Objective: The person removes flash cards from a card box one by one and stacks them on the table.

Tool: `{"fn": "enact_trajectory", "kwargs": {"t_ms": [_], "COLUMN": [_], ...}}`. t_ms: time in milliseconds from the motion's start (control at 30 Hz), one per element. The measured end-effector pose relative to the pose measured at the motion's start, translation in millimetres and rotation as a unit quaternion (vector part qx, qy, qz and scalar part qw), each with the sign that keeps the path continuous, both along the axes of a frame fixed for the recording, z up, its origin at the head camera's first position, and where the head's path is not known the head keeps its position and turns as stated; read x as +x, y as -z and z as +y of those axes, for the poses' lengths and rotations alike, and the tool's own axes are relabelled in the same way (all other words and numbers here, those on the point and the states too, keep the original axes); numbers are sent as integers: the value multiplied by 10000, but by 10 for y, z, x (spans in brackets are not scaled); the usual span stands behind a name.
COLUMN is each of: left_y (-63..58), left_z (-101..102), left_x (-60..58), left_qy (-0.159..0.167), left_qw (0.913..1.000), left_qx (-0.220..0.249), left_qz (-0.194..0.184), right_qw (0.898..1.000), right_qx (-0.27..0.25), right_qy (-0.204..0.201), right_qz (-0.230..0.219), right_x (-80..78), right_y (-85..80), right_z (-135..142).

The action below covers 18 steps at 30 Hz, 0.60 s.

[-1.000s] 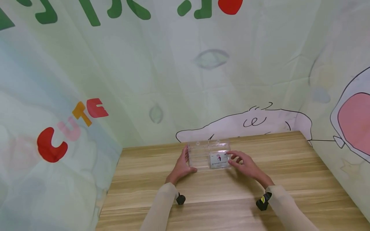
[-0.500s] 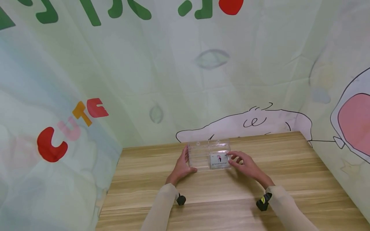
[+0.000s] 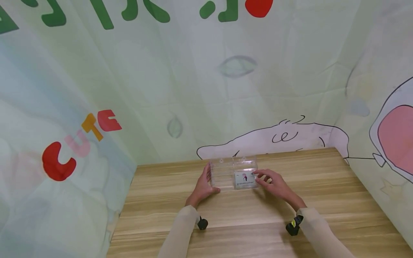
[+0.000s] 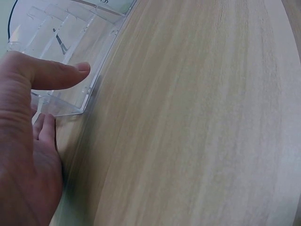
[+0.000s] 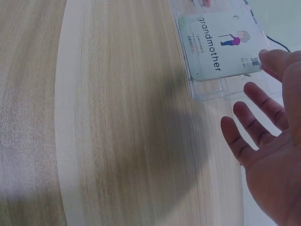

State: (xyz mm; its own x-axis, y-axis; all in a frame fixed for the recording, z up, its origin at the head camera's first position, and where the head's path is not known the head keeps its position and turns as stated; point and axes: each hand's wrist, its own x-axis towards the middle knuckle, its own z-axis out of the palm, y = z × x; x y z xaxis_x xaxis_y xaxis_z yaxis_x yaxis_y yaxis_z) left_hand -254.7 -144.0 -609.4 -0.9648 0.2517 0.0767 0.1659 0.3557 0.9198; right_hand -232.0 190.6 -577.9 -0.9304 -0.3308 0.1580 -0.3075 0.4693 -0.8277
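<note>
A clear plastic card rack (image 3: 222, 174) with stepped tiers and two columns stands at the back of the wooden table. In its lower right compartment sits a flashcard (image 3: 245, 179) printed "grandmother" with a small figure leaning on a cane. My left hand (image 3: 202, 187) holds the rack's left end, thumb across the front and fingers along the side. With thumb and forefinger, my right hand (image 3: 272, 182) pinches the card's upper right corner; its other fingers extend free beside the rack, as the right wrist view shows.
The wood-grain table (image 3: 245, 229) spreads in front of the rack. A printed cloth backdrop (image 3: 193, 89) rises right behind the table's back edge and along both sides. Each wrist wears a small black camera (image 3: 293, 226).
</note>
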Motion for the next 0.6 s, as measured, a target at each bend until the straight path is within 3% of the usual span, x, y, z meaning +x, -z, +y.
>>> {"fn": "enact_trajectory", "kwargs": {"t_ms": [600], "left_y": [-7], "left_z": [13], "left_x": [6], "left_qy": [-65], "left_qw": [9999], "left_qx": [91], "left_qz": [-24], "right_qw": [9999], "right_qx": [-48], "right_qy": [-43], "right_qz": [157], "right_x": [-25], "right_y": [41], "right_z": [22]}}
